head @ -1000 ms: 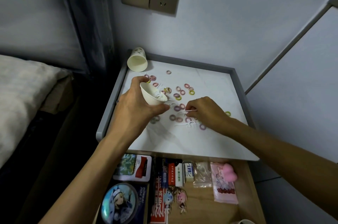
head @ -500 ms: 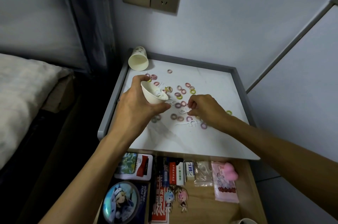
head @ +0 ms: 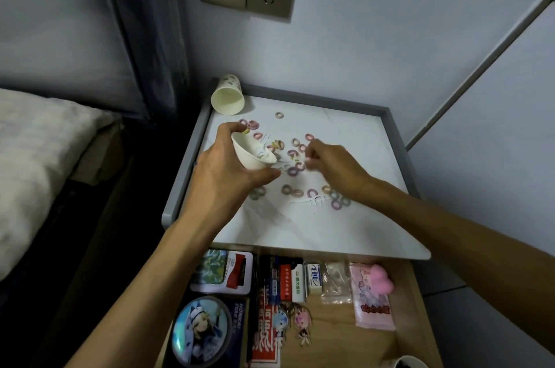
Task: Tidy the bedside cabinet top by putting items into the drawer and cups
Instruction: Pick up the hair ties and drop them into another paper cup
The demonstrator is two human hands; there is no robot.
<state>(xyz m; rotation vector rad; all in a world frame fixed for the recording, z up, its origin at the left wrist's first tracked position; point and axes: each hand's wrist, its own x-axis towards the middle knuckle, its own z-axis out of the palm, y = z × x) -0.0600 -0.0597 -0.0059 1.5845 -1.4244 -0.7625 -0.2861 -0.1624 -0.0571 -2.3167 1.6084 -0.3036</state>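
Scene: a head-worn view looking down on a white cabinet top [head: 300,229] with a raised grey rim, and an open drawer [head: 333,334] below it.
Left hand: the left hand [head: 228,169] wraps its fingers and thumb round a white paper cup [head: 250,154], held above the left part of the top and tipped so its mouth faces right.
Cup contents: a few small pale pieces show just inside the mouth; what they are is too small to tell.
Right hand: the right hand [head: 336,167] is near the cup's mouth with its fingers curled toward the thumb. Blur hides whether they pinch anything.
Loose items: many small coloured hair rings [head: 286,189] and thin white floss picks [head: 313,202] lie scattered between and around the hands.
Second cup: a second cup [head: 228,97] lies on its side in the back left corner.
Drawer: already filled with tins, packets and small figures.
Step in hand: probably gathering one kind of small item into the held cup.
Doing it well: keep the mouth tipped only slightly so nothing slides out, bring it low beside each piece, and pinch one item at a time.
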